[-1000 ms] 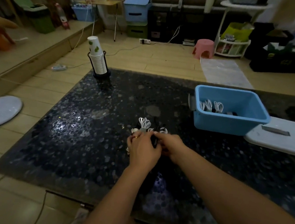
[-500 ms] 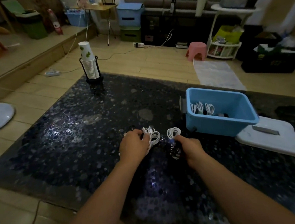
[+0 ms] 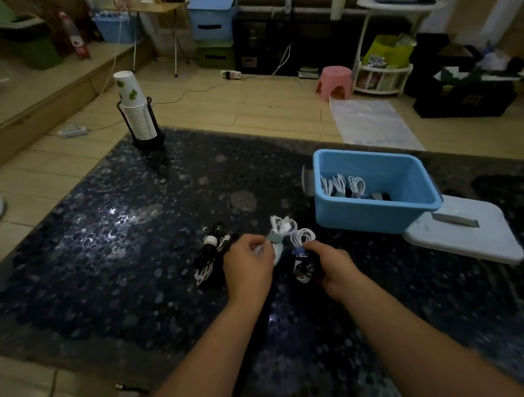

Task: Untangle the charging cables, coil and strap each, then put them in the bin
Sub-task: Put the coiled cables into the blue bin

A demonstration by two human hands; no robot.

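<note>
Your right hand (image 3: pixel 331 263) is the nearer one to the blue bin (image 3: pixel 379 216), which stands on the dark table (image 3: pixel 100 250) ahead of that hand and to its right, with only a short stretch of bare table between them; so I judge that the coming move, the putting in, belongs to this hand; its fingers are curled around a coiled white cable with a blue strap (image 3: pixel 302 242), and the coil's long axis runs from you away, its upper loops pointing roughly toward the bin's near wall; your left hand (image 3: pixel 247 264) pinches a second white coil with a grey-green strap (image 3: pixel 278 236), just beside the first, the two coils almost touching; whether they are fully free from each other I cannot tell; left of your left hand lies a black and white bundle (image 3: pixel 213 253) on the table, not held, and it looks less tidy; inside the bin several strapped white coils (image 3: pixel 343 186) already stand against the left wall; the white lid (image 3: pixel 466 234) lies flat beside the bin, on its right
</note>
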